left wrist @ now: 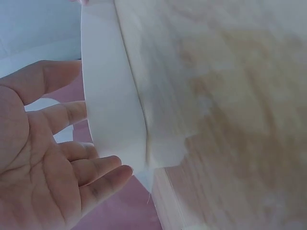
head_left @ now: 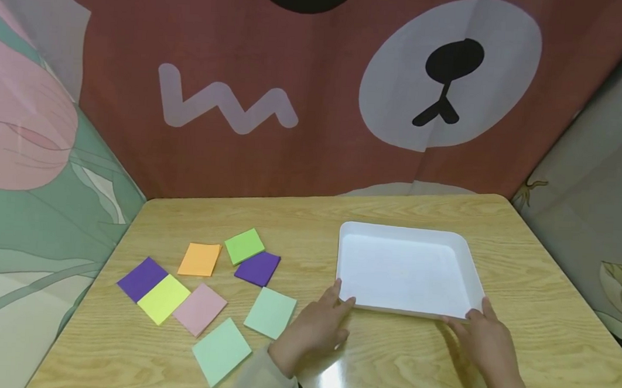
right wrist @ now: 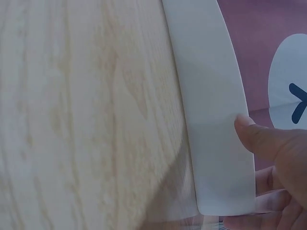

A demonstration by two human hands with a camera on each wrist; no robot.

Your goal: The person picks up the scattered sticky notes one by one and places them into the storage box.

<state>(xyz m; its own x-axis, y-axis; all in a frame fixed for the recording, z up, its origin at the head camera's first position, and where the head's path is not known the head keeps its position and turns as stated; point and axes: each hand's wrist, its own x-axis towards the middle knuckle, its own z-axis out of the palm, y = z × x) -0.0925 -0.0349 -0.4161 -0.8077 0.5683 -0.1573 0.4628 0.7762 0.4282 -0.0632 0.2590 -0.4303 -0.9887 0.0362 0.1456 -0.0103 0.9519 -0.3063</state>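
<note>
A shallow white rectangular tray (head_left: 402, 272) lies on the right half of the wooden table, its near side facing me. My left hand (head_left: 318, 328) is at the near left corner; in the left wrist view its nearly straight fingers (left wrist: 108, 189) touch the outer wall. At the near right corner, my right hand (head_left: 485, 346) grips the tray, thumb (right wrist: 259, 139) pressed on the near wall and fingers round the side. Left of the left hand lie square sticky-note pads: two mint ones (head_left: 222, 351), a pink one (head_left: 200, 309) and a yellow one (head_left: 163, 299).
Farther left on the table (head_left: 386, 374) are an orange pad (head_left: 199, 259), a green pad (head_left: 244, 246) touching a purple pad (head_left: 258, 268), and another purple pad (head_left: 142, 279). A printed brown bear curtain (head_left: 228, 166) hangs behind the table's far edge, with patterned cloth at both sides.
</note>
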